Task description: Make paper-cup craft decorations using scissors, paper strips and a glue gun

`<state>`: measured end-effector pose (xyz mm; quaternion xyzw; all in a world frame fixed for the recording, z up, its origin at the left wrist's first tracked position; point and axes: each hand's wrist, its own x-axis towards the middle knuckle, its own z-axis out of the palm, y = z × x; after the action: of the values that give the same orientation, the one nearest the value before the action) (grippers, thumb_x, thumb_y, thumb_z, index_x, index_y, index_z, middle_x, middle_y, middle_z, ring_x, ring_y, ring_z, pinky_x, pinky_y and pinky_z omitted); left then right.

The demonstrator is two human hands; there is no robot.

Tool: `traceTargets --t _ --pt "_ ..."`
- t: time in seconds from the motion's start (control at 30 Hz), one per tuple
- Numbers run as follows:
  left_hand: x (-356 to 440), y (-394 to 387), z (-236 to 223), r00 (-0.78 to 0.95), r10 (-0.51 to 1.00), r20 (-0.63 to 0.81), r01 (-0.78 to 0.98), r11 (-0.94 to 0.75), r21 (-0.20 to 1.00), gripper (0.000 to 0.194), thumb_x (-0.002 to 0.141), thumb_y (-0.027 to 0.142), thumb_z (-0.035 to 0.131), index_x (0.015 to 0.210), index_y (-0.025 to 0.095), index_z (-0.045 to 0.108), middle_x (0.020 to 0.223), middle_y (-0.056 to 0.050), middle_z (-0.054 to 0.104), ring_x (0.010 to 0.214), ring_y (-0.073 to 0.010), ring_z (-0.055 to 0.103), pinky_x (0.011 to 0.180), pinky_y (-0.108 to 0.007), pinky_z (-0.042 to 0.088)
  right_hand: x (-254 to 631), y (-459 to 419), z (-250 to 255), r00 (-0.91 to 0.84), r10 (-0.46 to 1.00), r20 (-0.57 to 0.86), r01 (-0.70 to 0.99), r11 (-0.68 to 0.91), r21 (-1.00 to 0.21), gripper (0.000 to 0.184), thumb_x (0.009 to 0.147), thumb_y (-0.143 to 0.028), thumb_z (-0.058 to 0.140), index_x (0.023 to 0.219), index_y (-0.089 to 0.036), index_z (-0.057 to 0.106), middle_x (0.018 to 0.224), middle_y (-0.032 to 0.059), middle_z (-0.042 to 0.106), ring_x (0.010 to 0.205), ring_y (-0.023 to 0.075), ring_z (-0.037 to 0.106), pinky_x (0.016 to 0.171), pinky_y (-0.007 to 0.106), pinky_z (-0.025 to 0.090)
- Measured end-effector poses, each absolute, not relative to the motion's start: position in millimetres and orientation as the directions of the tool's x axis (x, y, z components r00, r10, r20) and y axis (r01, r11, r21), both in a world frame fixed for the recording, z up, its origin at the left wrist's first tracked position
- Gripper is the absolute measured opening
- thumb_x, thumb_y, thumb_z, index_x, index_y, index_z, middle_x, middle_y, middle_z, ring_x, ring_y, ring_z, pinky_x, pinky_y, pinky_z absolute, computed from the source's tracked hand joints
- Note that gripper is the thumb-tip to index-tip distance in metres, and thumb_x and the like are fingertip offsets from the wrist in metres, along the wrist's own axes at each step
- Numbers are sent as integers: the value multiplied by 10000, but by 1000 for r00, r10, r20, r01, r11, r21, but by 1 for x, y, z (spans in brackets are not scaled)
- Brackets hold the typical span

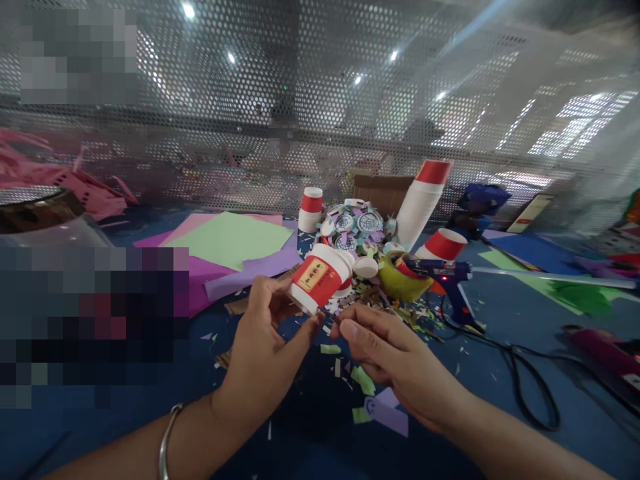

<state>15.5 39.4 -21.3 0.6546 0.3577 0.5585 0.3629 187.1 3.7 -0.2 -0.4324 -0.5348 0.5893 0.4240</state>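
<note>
While the left hand (265,337) grips a paper cup (319,283), fingers on one side and thumb low on the other, the right hand (383,343) pinches a thin dark piece (329,314) at the cup's lower edge; too small to tell what it is. Cup: smooth, tapered, white with red band and yellowish label, tilted, held above the blue table (280,437) at center. Silver bangle (167,443) on left wrist. Just behind the cup: heap of paper discs (357,223), some with printed grids. Right of the heap, a tall leaning stack of white cups (416,212), red one on top. Blue plastic glue gun (453,280), red light lit, nozzle over a rounded yellow holder (400,287). Flat sheets of green paper (235,240) and purple paper (255,272) at left. Purple tag (389,415) near the right forearm. Perforated metal screen (240,93) across the back.
</note>
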Motion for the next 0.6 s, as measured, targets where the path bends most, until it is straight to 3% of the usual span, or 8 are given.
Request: traceTargets --t 0.1,0.23,0.4,0.6 --pt "19 36 -24 137 869 475 97 -489 867 424 772 163 728 1123 247 505 1161 -52 595 1096 -227 632 952 -418 546 184 4 -2 -245 969 -41 -58 -57 -997 320 899 -505 597 868 -187 575 600 -87 252 480 65 144 418 228 121" --pt "22 33 -17 144 902 408 -61 -403 913 449 759 180 751 1095 238 460 1145 -58 638 1069 -220 662 947 -417 557 182 4 -2 -239 971 -12 -81 -32 -996 331 915 -504 578 871 -177 595 608 -80 288 489 62 151 415 218 122" --pt "21 32 -2 205 934 292 -209 -250 946 335 802 242 723 1024 210 474 1110 -75 693 1008 -195 696 835 -327 607 183 4 -5 -225 973 -52 -138 -85 -987 329 909 -509 586 864 -184 602 623 -64 320 510 66 217 411 201 127" --pt "24 33 -6 179 938 297 -270 -243 931 255 814 193 705 944 209 486 1039 -50 714 957 -169 713 786 -290 624 182 5 -6 -223 969 -109 -209 -156 -965 309 884 -498 629 896 -191 596 604 -83 285 483 56 174 402 195 122"
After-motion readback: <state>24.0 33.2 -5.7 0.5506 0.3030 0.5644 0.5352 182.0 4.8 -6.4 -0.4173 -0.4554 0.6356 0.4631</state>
